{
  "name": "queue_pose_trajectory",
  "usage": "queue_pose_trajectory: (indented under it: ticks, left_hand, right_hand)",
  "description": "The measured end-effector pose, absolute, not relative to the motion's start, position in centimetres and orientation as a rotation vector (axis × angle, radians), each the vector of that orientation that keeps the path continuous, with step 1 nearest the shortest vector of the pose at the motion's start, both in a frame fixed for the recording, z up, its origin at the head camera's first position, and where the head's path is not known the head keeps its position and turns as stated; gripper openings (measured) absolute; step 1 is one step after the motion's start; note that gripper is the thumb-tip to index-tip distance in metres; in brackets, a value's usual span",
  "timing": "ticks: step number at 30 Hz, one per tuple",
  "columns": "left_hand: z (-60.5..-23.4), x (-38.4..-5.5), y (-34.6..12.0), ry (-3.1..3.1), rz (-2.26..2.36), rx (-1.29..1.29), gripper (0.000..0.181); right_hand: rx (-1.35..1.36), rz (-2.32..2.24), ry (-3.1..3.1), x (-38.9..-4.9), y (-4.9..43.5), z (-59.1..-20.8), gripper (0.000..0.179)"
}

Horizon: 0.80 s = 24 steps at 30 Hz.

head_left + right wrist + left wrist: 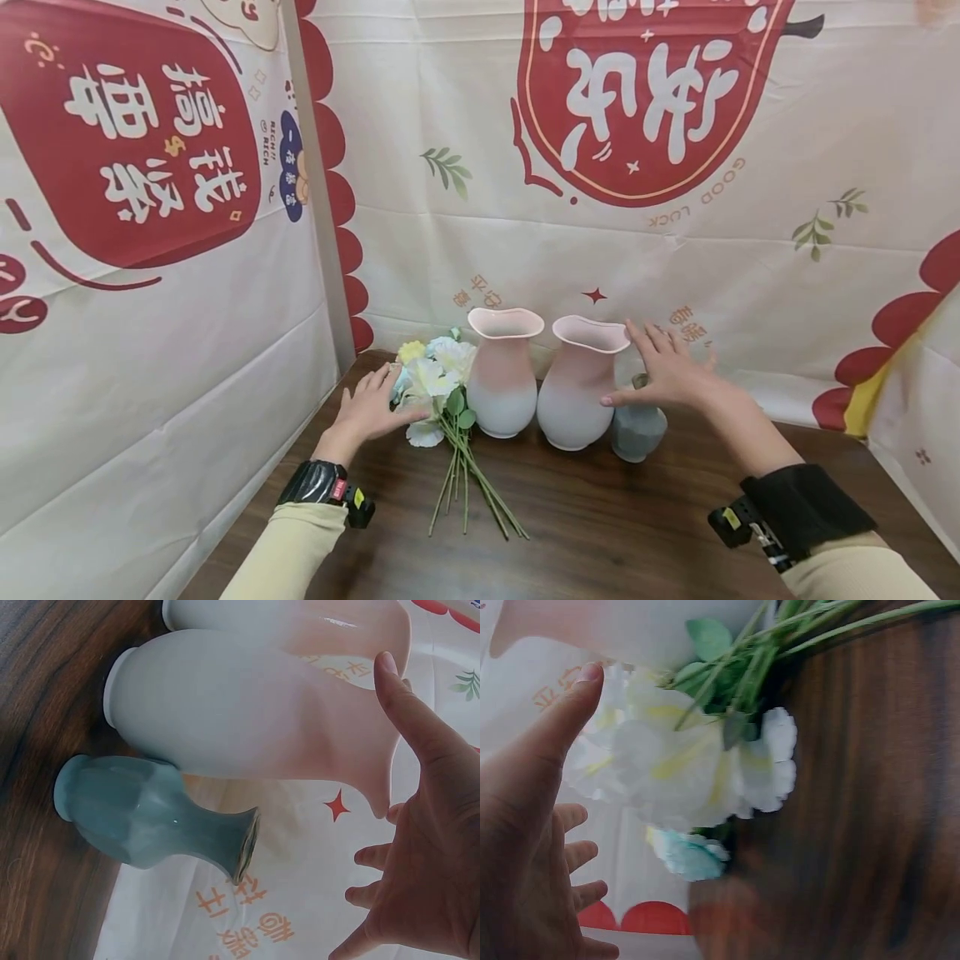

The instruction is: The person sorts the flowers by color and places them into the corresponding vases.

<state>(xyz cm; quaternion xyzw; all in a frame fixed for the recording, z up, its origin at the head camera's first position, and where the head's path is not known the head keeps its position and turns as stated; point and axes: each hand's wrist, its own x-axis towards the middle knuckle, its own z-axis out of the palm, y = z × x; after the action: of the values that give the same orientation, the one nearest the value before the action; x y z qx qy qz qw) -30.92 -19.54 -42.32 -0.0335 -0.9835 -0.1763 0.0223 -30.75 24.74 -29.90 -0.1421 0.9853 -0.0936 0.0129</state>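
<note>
A bunch of artificial flowers [435,379], white, yellow and pale blue, lies on the table with its green stems pointing toward me. My left hand [366,410] is spread beside the blooms, and the left wrist view shows nothing in its grasp. Two pink-and-white vases with wavy rims stand upright: a left vase [502,396] next to the flowers and a right vase [573,404] beside it. With fingers apart, my right hand [671,371] is at the right vase's rim; whether it touches cannot be told. Partly behind that hand stands a small grey-green vase [135,810].
The dark wooden table [600,533] carries all these things. White printed cloth [420,242] with red designs hangs behind it, and more cloth [187,358] lines the left side. A black camera band [806,508] is strapped on the right wrist.
</note>
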Motion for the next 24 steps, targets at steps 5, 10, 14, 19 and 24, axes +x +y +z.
queue_pose_trajectory:
  ticks: [5, 10, 14, 19, 24]
  left_hand:
    - [-43.9, -30.3, -19.1, -3.052, -0.602, -0.080, 0.102]
    - [-45.5, -29.7, -18.3, -3.050, -0.684, -0.037, 0.101]
    - [-46.3, -29.2, -17.4, -3.084, -0.735, 0.030, 0.103]
    - [-46.6, -28.8, -16.7, -3.078, -0.739, 0.105, 0.105]
    - [-46.5, -28.4, -16.4, -3.080, -0.773, 0.169, 0.105]
  right_hand:
    - [-0.439, -0.298, 3.069, -30.6, 25.1, -29.8, 0.132]
    - [-0.429, -0.304, 3.059, -30.2, 25.4, -29.7, 0.132]
    - [-0.424, -0.288, 3.064, -29.8, 25.7, -29.5, 0.132]
    - [-0.421, -0.256, 3.075, -29.4, 25.7, -29.3, 0.131]
    - [-0.421, -0.237, 3.077, -29.3, 25.7, -29.1, 0.131]
